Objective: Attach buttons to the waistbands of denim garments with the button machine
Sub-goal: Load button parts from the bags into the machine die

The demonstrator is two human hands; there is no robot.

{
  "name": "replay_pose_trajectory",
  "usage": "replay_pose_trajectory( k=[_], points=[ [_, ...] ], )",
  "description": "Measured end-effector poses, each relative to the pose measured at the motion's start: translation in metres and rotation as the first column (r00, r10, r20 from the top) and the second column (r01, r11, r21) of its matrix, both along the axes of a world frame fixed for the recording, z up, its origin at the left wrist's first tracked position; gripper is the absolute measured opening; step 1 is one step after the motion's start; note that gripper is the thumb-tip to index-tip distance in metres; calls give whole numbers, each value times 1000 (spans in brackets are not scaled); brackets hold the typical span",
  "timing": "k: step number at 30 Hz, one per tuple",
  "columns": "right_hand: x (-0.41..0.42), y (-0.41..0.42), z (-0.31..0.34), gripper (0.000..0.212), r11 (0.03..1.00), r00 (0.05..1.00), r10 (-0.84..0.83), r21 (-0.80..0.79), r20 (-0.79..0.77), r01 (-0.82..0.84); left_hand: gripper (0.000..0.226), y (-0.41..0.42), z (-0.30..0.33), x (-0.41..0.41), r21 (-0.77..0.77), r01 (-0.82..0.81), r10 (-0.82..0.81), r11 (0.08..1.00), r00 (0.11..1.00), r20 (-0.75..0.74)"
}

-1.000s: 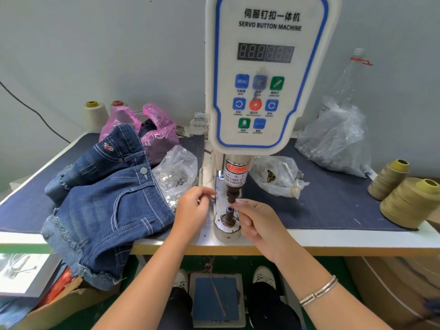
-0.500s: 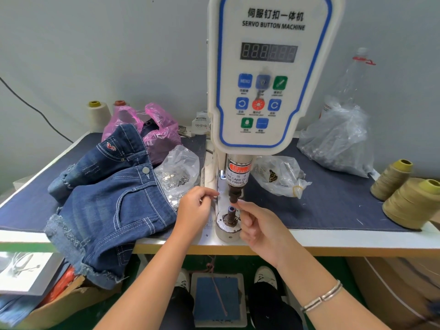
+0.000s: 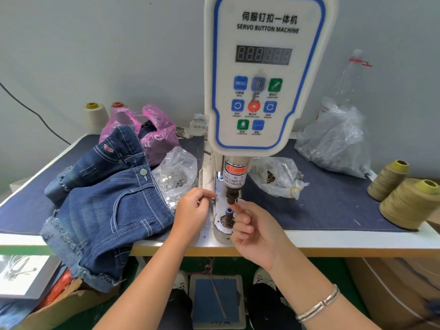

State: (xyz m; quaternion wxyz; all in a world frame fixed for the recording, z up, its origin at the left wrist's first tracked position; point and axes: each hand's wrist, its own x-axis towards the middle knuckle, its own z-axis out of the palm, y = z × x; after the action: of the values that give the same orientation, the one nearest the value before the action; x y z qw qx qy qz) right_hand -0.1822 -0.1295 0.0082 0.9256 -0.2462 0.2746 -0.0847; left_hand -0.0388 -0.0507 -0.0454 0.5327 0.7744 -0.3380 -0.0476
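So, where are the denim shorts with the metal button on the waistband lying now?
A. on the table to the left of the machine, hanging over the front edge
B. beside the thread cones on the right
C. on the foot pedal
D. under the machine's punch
A: the denim shorts lie left of the servo button machine, one leg drooping over the table's front edge.

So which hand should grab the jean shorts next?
Probably the left hand: it sits right beside the denim shorts, while the right hand has its fingertip up at the machine's punch.
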Motion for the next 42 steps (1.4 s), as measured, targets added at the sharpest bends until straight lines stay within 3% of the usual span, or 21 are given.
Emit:
replay_pose_trajectory(
  k=[4,7,9,11,14,17,18,20,21,23,24,26,32,37,40,42],
  points=[
    [-6,-3,0,26,999,997,16,49,77,-20,32,0,0,1,-8,1,-1,1000,1000,-1],
    [-9,-9,0,27,965,998,53,-260,34,-42,30,0,0,0,-14,4,-4,1000,1000,-3],
    [-10,-17,-1,24,879,999,28,-476,-28,-38,31,0,1,-1,-15,4,-4,1000,1000,-15],
    [-12,-24,-1,35,792,997,0,-609,-71,-44,33,0,3,-2,-38,-7,5,999,998,-59],
    [-17,-25,-1,36,673,985,33,-725,-171,-149,37,3,11,-3,-118,-37,18,992,987,-161],
    [-21,-13,1,31,524,929,185,-768,-320,-368,37,16,27,-3,-159,-7,-3,987,998,-63],
    [-21,-8,2,30,475,905,239,-771,-351,-425,33,23,33,-1,-133,-13,17,991,999,28],
    [-16,4,7,30,369,857,322,-780,-402,-505,22,38,45,10,82,-148,117,986,946,301],
    [-12,10,9,29,312,839,340,-791,-424,-526,22,48,49,17,238,-259,140,936,896,422],
    [-1,23,12,27,222,827,343,-817,-445,-532,39,67,55,28,530,-374,86,761,868,489],
    [6,29,13,25,203,834,340,-832,-434,-516,49,75,56,32,617,-372,58,694,882,467],
    [19,40,14,20,193,856,344,-863,-387,-468,58,89,57,40,660,-370,70,654,898,434],
    [55,63,21,16,171,867,367,-891,-339,-420,59,112,67,108,488,-551,416,677,833,364],
    [58,68,18,16,169,865,377,-894,-330,-415,75,120,49,154,523,-604,526,602,792,309],
    [56,65,13,17,162,875,355,-901,-329,-404,55,117,47,161,507,-635,560,583,766,315],
    [58,61,11,17,167,881,340,-901,-329,-401,34,113,51,155,412,-649,519,640,760,390]
  ],
)
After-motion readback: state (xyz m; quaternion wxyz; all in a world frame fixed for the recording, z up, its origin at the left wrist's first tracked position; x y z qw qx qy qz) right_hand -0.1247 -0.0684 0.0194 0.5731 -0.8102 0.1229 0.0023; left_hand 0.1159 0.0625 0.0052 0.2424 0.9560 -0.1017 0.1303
